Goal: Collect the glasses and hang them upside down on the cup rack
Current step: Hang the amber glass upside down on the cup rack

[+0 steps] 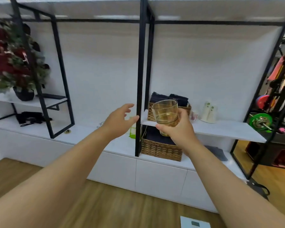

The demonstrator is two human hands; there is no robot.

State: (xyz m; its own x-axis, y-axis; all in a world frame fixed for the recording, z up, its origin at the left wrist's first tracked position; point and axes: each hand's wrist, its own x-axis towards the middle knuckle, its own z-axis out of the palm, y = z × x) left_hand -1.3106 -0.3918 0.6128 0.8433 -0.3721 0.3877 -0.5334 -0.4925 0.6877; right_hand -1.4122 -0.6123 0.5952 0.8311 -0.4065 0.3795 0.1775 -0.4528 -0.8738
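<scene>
My right hand (179,129) grips a clear, amber-tinted glass (165,111) by its base and holds it upright in front of the shelving. A second glass seems to sit under it in the same hand, mostly hidden by my fingers. My left hand (120,120) is stretched forward with its fingers apart and holds nothing. It hovers just left of the black shelf post (140,79). A green-tinted glass (133,131) stands on the white counter behind that post, partly hidden. No cup rack is in sight.
Two wicker baskets (161,149) with dark cloths sit on the counter and on the white shelf (220,129). White bottles (208,111) stand on that shelf. A potted plant (11,63) and black items are at left. Gym weights (260,120) are at right.
</scene>
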